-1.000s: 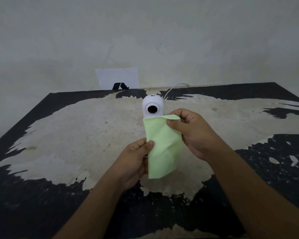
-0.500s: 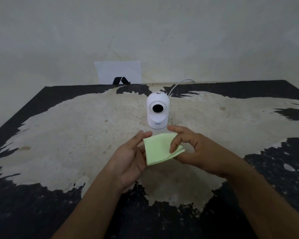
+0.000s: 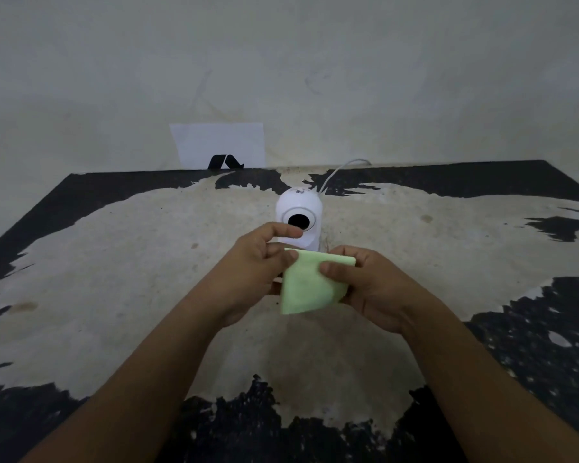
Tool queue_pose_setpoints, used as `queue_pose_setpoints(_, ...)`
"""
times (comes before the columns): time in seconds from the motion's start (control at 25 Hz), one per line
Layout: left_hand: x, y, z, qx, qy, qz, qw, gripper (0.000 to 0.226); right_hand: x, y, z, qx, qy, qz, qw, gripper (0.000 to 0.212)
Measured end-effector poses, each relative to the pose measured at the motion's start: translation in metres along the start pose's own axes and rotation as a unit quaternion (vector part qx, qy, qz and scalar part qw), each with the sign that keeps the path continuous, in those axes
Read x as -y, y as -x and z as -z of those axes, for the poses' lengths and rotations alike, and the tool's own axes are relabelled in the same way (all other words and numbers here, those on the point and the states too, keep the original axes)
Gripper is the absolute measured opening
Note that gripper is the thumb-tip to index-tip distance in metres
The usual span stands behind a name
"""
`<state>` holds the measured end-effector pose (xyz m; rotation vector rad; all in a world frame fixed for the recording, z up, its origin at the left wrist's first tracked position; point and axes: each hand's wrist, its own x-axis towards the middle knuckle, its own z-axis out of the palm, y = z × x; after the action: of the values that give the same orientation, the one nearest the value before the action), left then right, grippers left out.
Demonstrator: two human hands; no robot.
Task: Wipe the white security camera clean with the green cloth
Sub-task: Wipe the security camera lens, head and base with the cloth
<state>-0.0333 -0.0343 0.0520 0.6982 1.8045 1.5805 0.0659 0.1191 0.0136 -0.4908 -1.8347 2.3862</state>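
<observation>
The white security camera (image 3: 300, 212) stands upright at the middle of the table, its dark round lens facing me. Just in front of its base I hold the folded green cloth (image 3: 306, 289) in the air between both hands. My left hand (image 3: 251, 272) pinches the cloth's left edge, with its index finger raised in front of the camera's lens. My right hand (image 3: 371, 289) grips the right side, thumb pressed on the front of the cloth. The camera's base is partly hidden behind my fingers and the cloth.
A white cable (image 3: 338, 170) runs from the camera's back to the wall. A white paper with a black mark (image 3: 219, 147) leans on the wall behind the table (image 3: 114, 262), whose black surface is worn to pale patches.
The cloth went from hanging unfolded to a smaller folded square held by both hands. My hands rose closer to the camera, and my left index finger now reaches in front of the lens.
</observation>
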Motion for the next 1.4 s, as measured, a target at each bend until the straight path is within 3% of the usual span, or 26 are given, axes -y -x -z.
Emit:
queue_pose_setpoints(0.08, 0.003, -0.009, 0.01, -0.051, -0.027, -0.018, 0.998, 0.021, 0.006, -0.004, 0.012, -0.057, -0.012, 0.028, 0.998, 0.011)
queue_pose_setpoints(0.2, 0.014, -0.029, 0.025, -0.169, -0.128, -0.056, 0.976, 0.025, 0.017, -0.021, 0.03, -0.211, -0.015, 0.08, 0.974, 0.016)
queue_pose_setpoints(0.32, 0.031, -0.052, 0.026, -0.134, -0.285, -0.038, 0.948, 0.068, 0.016, -0.045, 0.025, -0.294, 0.135, 0.079, 0.943, 0.014)
queue_pose_setpoints(0.44, 0.044, -0.073, 0.015, -0.12, -0.366, -0.012, 0.923, 0.097, 0.006, -0.059, 0.003, -0.281, 0.219, 0.055, 0.933, 0.008)
queue_pose_setpoints(0.48, 0.046, -0.078, 0.012, -0.13, -0.369, -0.009, 0.92, 0.097, 0.004, -0.059, -0.005, -0.272, 0.22, 0.046, 0.936, 0.008)
queue_pose_setpoints(0.72, 0.047, -0.086, 0.008, -0.118, -0.364, -0.026, 0.924, 0.086, -0.001, -0.051, -0.041, -0.193, 0.154, 0.083, 0.965, 0.054)
queue_pose_setpoints(0.92, 0.045, -0.084, 0.006, -0.121, -0.385, -0.018, 0.915, 0.083, 0.01, -0.068, -0.049, -0.219, 0.205, 0.133, 0.945, 0.076)
queue_pose_setpoints(1.04, 0.047, -0.085, 0.007, -0.125, -0.394, -0.014, 0.911, 0.085, 0.017, -0.08, -0.04, -0.222, 0.202, 0.099, 0.949, 0.066)
queue_pose_setpoints(1.2, 0.05, -0.084, 0.006, -0.126, -0.39, -0.016, 0.912, 0.083, 0.011, -0.077, -0.033, -0.193, 0.207, 0.022, 0.959, 0.073)
queue_pose_setpoints(1.4, 0.045, -0.085, 0.003, -0.132, -0.396, 0.0, 0.909, 0.075, 0.002, -0.051, -0.049, -0.185, 0.256, 0.065, 0.947, 0.076)
